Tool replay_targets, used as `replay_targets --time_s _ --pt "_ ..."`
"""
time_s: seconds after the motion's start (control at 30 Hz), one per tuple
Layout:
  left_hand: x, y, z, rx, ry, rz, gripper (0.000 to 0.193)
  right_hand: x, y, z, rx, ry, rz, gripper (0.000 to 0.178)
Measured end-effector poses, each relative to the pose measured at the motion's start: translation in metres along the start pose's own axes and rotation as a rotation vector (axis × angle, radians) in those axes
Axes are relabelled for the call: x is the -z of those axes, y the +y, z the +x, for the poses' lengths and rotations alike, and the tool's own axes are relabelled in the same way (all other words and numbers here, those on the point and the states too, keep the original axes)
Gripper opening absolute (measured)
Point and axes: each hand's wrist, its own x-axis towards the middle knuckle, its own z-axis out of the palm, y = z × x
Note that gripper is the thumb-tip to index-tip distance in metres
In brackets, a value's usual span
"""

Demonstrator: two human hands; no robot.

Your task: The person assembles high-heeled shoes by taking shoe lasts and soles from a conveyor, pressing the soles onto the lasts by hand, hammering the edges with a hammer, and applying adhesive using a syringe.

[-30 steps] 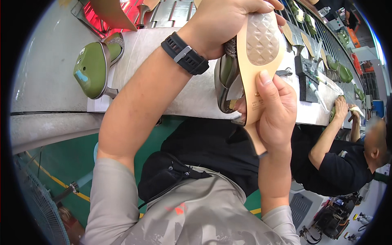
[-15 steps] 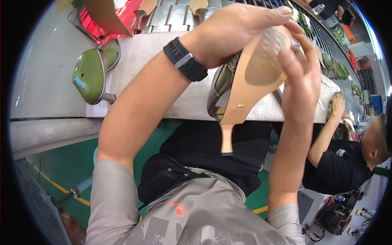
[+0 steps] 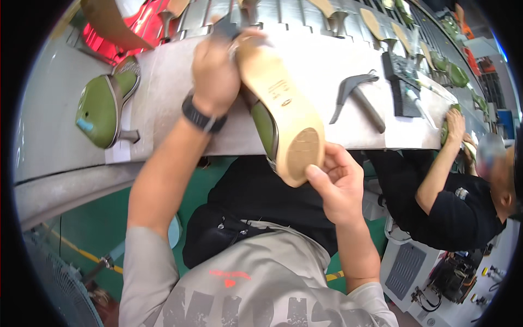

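Observation:
A green high-heeled shoe [image 3: 298, 111] is held sole up over the bench edge, its tan sole facing me and its toe pointing down and right. The fingers of my left hand [image 3: 216, 76], closed round its heel end, are partly smeared by motion. A dark blurred piece by that hand may be the heel tip or something else; I cannot tell. My right hand [image 3: 340, 182] pinches the toe end, thumb on the sole's edge and fingers curled behind. A second green shoe [image 3: 101, 111] rests on the bench to the left.
A hammer [image 3: 359, 101] and a black block [image 3: 400, 87] lie on the pale bench [image 3: 180, 71]. Beyond runs a slatted metal conveyor [image 3: 283, 16] with several shoes. A co-worker [image 3: 457, 210] at the right handles a green shoe. A fan [image 3: 60, 283] stands lower left.
The shoe has been turned end for end: its heel, earlier near me, now points away, and its toe comes toward me. My left hand moved left to the heel; my right hand came down and nearer.

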Motion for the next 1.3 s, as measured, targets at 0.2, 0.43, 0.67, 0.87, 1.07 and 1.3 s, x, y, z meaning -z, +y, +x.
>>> replay_targets --time_s 0.2,0.43,0.67,0.87,1.07,1.3 --pt "-0.009 -0.012 0.017 0.389 -0.251 -0.604 0.065 -0.008 -0.003 0.048 0.198 -0.090 -0.444 0.064" --pt "-0.016 0.009 0.018 0.400 -0.214 -0.732 0.070 -0.021 -0.009 0.056 0.030 -0.133 -0.573 0.073" --pt "-0.013 0.010 0.022 0.212 -0.273 -0.489 0.073 -0.018 -0.032 0.073 0.546 -0.102 -0.974 0.079" --pt "-0.009 0.008 0.016 0.177 -0.390 -0.509 0.088 -0.041 -0.103 0.093 0.323 -0.142 -0.840 0.047" --pt "-0.012 0.012 0.020 0.220 -0.433 -0.519 0.097 -0.040 -0.086 0.088 0.958 -0.121 -1.017 0.033" --pt "-0.014 0.008 0.019 0.211 -0.412 -0.594 0.092 -0.034 -0.066 0.101 1.184 -0.096 -1.134 0.037"
